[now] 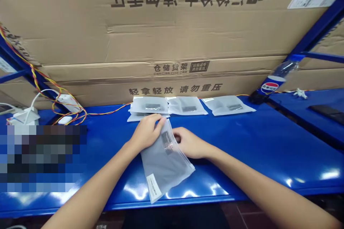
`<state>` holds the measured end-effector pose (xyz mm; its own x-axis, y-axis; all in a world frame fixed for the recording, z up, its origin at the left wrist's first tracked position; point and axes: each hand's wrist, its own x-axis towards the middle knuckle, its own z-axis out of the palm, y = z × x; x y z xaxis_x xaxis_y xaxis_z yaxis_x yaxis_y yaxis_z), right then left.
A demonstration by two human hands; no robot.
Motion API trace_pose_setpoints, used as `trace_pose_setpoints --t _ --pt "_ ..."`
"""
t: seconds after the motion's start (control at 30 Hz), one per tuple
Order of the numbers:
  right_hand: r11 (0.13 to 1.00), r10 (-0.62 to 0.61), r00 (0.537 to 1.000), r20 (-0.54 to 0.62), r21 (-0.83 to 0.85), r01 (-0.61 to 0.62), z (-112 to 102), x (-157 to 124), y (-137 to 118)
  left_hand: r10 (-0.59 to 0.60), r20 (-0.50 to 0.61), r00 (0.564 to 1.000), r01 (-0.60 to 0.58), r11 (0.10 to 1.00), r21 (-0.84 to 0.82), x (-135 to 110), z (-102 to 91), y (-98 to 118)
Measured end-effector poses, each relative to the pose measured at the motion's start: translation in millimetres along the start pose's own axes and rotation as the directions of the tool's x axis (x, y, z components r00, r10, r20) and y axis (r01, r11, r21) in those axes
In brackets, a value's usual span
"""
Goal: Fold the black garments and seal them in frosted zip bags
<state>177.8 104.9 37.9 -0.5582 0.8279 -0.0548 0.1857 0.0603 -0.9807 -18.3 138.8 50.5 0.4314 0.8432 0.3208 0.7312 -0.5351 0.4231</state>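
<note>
"Frosted zip bag point(156, 161) is lying at the center of the head view, tilting, its lower corner reaching toward the front edge of the blue shelf point(268, 146). What are the hands doing?"

"Left hand point(146, 128) is gripping the bag's upper end, thumb pressing on its face. Right hand point(192, 143) is curling at the zip edge; the bag is hiding its fingertips, so I'm not able to tell what they are pinching, or whether they are reaching inside."

"How far along?"

"Midway through handling this one, I'm judging. Whether the zip is sealing fully isn't showing. Behind, along the back, more bags are lying flat: a left stack point(157, 101) overlapping another bag below, a middle bag point(185, 106), a right bag point(224, 106). Whether those are finished or waiting, I'm not able to tell."

"Materials?"

"Milky, thin plastic, creasing softly. A dark striped patch point(168, 142) is shining near the left thumb; a white label point(153, 187) is sitting at the lower corner, its print too small for reading. The shelf is gleaming, smooth. Creased brown cardboard point(161, 39) is filling the upper frame; a ribless-looking bottle point(270, 85) is leaning at right."
</note>
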Motion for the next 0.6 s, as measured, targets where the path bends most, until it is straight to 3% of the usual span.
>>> trace_pose_setpoints --t 0.1,0.17,0.3,0.4,0.5,0.6 --pt "0.987 0.056 0.993 -0.106 0.159 -0.039 -4 1 -3 -0.004 0.025 1.000 0.002 0.997 0.078 3 -2.5 -10" --pt "0.967 0.129 0.960 -0.249 0.246 -0.066 -7 -2 -8 -0.014 0.039 0.999 0.009 0.991 0.135 5 -6.4 -17" --pt "0.975 0.141 0.804 -0.578 0.223 -0.011 -5 -22 -16 -0.040 0.041 0.998 0.029 0.968 0.251 7 -20.2 -28" --pt "0.988 0.099 0.695 -0.713 0.155 0.019 6 -47 -7 -0.042 0.040 0.998 0.027 0.946 0.322 7 -32.6 -37" --pt "0.978 -0.041 0.599 -0.800 -0.156 -0.140 21 -72 13 -0.018 0.056 0.998 -0.004 0.931 0.364 6 -42.4 -43" --pt "0.748 -0.354 0.521 -0.777 -0.569 -0.342 36 -87 28 0.025 0.053 0.998 -0.043 0.922 0.384 5 -46.6 -44"
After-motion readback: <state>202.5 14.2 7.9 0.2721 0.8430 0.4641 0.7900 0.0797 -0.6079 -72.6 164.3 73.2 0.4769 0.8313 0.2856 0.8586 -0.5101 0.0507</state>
